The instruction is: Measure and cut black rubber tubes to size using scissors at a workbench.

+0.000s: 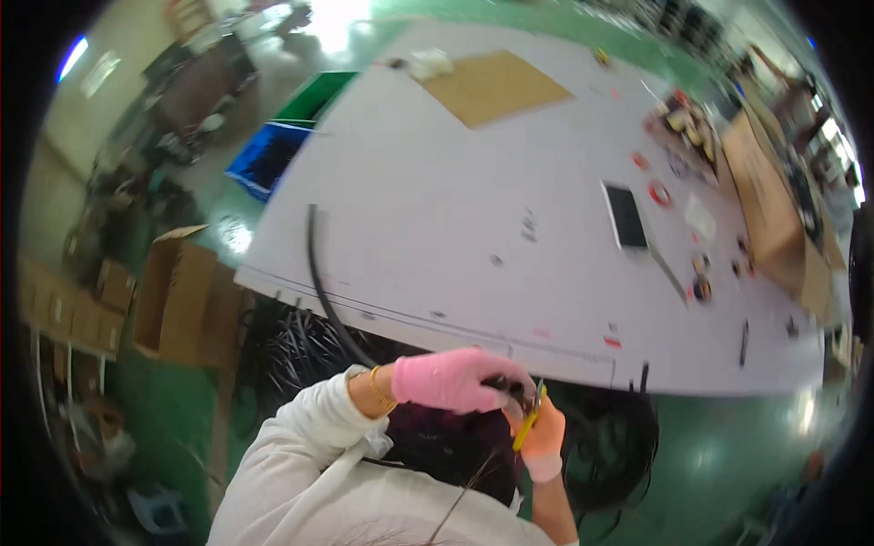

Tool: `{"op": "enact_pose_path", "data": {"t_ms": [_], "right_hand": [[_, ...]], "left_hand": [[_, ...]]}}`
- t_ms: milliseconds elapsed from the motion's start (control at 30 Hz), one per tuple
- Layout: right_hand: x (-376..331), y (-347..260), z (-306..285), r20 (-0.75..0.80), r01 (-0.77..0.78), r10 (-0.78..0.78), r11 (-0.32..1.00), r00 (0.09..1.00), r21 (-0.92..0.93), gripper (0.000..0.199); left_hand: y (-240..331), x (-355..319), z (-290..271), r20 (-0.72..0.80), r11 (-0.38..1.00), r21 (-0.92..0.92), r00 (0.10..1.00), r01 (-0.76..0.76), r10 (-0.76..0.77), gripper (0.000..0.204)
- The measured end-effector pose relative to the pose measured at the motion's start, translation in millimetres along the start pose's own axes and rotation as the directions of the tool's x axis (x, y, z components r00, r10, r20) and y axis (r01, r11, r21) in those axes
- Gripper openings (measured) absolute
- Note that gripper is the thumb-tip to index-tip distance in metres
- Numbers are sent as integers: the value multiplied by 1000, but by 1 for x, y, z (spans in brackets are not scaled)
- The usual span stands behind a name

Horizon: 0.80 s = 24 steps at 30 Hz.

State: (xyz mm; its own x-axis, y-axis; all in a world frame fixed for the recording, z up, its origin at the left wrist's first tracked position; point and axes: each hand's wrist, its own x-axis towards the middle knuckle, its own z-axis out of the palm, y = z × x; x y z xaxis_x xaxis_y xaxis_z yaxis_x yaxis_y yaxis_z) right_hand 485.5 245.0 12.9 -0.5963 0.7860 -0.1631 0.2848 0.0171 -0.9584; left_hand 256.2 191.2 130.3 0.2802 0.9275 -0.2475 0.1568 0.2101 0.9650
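My left hand (451, 380), in a pink glove with grey fingertips, is closed at the table's near edge around something dark. It looks like an end of the black tube (320, 284), which curves down off the table and passes behind my left wrist. My right hand (544, 441), in a lighter pink-orange glove, grips a small yellow-handled hand tool (525, 429), like snips or pliers. Its tip points up, close beside the left fingertips. Blur and fingers hide its jaws and whether they touch the tube.
The white table (428, 218) bears a brown sheet (496, 89), a phone (625, 217), tape rolls (659, 193) and a black pen (744, 344). An open carton (774, 209) stands on the right. Black tubing (296, 350) hangs below the near edge. Left are a blue crate (264, 162) and cardboard boxes (182, 305).
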Motion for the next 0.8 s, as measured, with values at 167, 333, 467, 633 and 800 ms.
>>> {"op": "enact_pose_path", "data": {"t_ms": [167,333,467,633,800], "right_hand": [[-4,-51,-22,11,-7,5,985,1000,173,10],[8,-130,-12,-19,305,-307,936,952,177,8],[3,-186,10,62,491,-513,846,856,208,17],[-11,-191,-26,-192,393,-363,908,912,148,38],[-39,-113,-7,341,-74,-10,969,940,234,34]], "left_hand": [[13,-152,-16,-605,921,62,749,384,-271,62],[-6,-129,19,-657,633,678,695,374,293,74],[-10,-4,70,-336,873,266,810,-408,481,43],[49,-10,48,-620,647,-434,729,-627,292,17],[143,-50,-15,-666,272,-418,496,-867,558,45]]}}
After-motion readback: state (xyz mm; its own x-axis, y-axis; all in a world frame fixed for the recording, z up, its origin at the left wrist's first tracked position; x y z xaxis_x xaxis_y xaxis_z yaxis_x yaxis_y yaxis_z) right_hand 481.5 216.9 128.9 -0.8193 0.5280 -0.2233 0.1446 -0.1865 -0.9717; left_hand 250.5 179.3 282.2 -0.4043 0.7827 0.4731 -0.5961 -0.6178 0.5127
